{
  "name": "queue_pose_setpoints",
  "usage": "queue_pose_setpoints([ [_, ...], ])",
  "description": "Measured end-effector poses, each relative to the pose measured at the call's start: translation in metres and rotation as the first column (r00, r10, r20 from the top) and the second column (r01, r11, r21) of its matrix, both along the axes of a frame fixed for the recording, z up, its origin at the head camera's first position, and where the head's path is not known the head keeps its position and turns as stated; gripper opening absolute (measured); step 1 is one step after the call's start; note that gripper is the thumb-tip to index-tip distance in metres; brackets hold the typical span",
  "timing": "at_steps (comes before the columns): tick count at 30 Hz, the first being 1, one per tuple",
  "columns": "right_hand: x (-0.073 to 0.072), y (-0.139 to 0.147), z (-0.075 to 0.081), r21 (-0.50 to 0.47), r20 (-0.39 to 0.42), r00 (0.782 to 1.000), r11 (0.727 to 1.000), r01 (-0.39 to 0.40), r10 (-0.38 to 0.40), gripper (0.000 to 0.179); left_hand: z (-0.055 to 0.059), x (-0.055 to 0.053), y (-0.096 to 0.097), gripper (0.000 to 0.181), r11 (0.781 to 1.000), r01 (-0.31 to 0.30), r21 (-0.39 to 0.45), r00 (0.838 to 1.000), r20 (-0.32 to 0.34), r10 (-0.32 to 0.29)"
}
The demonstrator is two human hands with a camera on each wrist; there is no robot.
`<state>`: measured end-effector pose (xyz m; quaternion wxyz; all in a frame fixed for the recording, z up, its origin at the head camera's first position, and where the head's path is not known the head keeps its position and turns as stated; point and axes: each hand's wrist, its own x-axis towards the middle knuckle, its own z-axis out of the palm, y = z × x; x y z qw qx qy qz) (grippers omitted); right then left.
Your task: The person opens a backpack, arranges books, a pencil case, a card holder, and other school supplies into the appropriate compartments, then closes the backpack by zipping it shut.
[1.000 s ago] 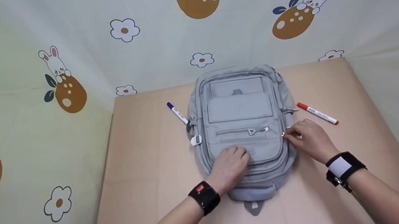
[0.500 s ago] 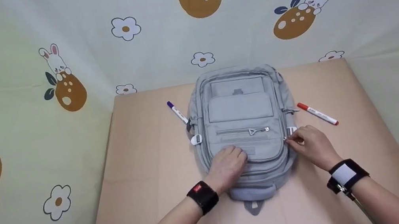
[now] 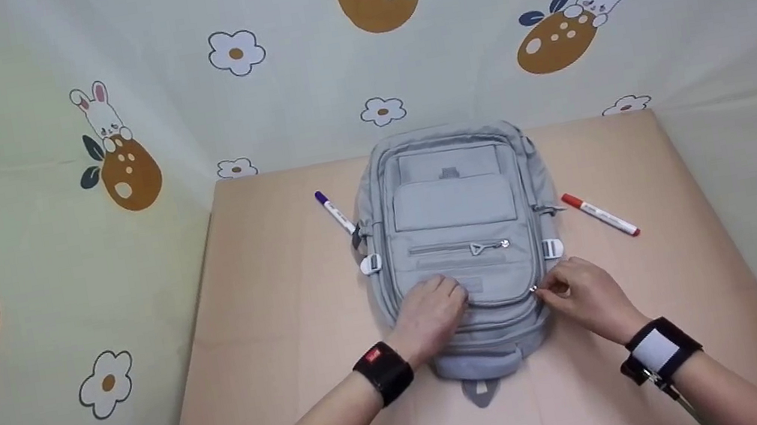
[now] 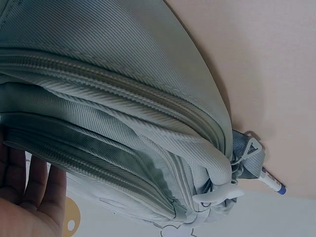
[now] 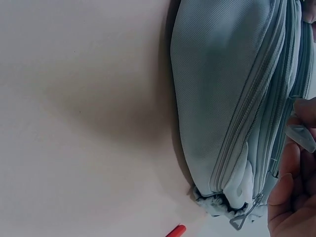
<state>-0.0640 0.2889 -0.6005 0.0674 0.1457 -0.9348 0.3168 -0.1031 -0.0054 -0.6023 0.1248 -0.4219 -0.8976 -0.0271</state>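
Note:
A grey backpack (image 3: 454, 208) lies front side up on the table, its handle towards me. My left hand (image 3: 431, 316) grips the lower front of it; in the left wrist view the fingers (image 4: 37, 185) lie against the front pocket's zipped edge, the thumb hidden. At the lower right corner of that pocket, my right hand (image 3: 589, 293) pinches a small zipper pull (image 3: 533, 289). Close up in the right wrist view, the grey tab of the zipper pull (image 5: 301, 137) sits between thumb and fingers. Another zipper pull (image 5: 239, 221) hangs loose near the side.
A red marker (image 3: 601, 214) lies right of the backpack, and a blue-capped marker (image 3: 334, 212) lies left, partly against the bag. Patterned cloth (image 3: 299, 96) hangs behind the table (image 3: 283, 379). A black band is strapped round each wrist.
My right hand has drawn the zipper pull towards me, down the pocket's right side and round to its lower corner. A white side buckle has come into view. My left hand stays nearly still.

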Motion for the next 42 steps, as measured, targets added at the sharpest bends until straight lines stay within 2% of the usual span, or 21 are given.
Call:
queue_pose_setpoints([
  [4, 0.001, -0.001, -0.001, 0.006, 0.002, 1.000, 1.000, -0.004, 0.004, 0.017, 0.000, 0.000, 0.000, 0.008, 1.000, 0.008, 0.010, 1.000, -0.007, -0.007],
  [9, 0.001, -0.001, -0.003, 0.029, -0.010, 1.000, 1.000, -0.006, 0.006, 0.015, -0.001, -0.001, -0.006, 0.012, 0.998, 0.045, 0.053, 0.999, -0.032, -0.043],
  [15, 0.002, 0.000, -0.003, 0.026, -0.006, 1.000, 0.999, 0.019, -0.019, 0.013, -0.004, -0.003, -0.025, 0.007, 0.993, 0.063, 0.097, 0.998, -0.038, -0.059],
  [23, 0.005, -0.003, -0.001, 0.068, 0.012, 1.000, 0.997, 0.028, -0.028, 0.012, -0.008, -0.007, -0.046, 0.004, 0.994, 0.059, 0.094, 0.993, -0.104, -0.049],
  [27, 0.008, -0.008, 0.001, 0.059, 0.035, 0.999, 0.998, 0.033, -0.035, 0.014, -0.008, -0.007, -0.049, 0.006, 0.991, 0.073, 0.110, 0.989, -0.133, -0.058],
  [34, 0.017, -0.022, 0.004, 0.055, 0.058, 0.998, 0.998, 0.027, -0.031, 0.015, -0.007, -0.006, -0.050, 0.008, 0.979, 0.089, 0.186, 0.987, -0.147, -0.062],
  [42, 0.025, -0.046, 0.010, 0.044, 0.043, 0.999, 0.999, 0.008, -0.010, 0.013, -0.006, -0.005, -0.053, 0.006, 0.985, 0.070, 0.160, 0.991, -0.124, -0.050],
])
